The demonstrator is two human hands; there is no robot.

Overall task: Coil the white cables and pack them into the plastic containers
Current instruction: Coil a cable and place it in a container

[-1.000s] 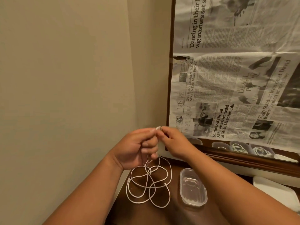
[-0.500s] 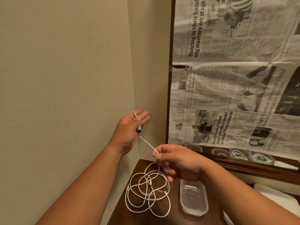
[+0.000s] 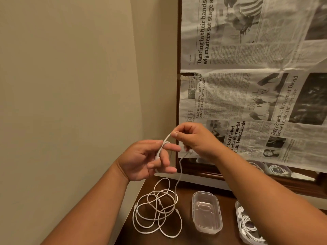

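Two containers point(image 3: 207, 217) point(image 3: 237, 212), left hand point(image 3: 141, 160), right hand point(image 3: 196, 140), one held white cable point(image 3: 179, 175)

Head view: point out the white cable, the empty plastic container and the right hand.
white cable point(image 3: 159, 150): head view, raised stretch near its end.
empty plastic container point(image 3: 207, 215): head view, bare floor.
right hand point(image 3: 196, 140): head view, middle of the hand.

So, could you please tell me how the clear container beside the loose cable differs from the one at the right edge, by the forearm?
The middle container is empty; the right-edge container holds bundled white cable. The middle container shows whole; the right-edge container is partly hidden by the right forearm and cut off by the frame's bottom edge. Both are clear plastic and stand on the dark wooden table.
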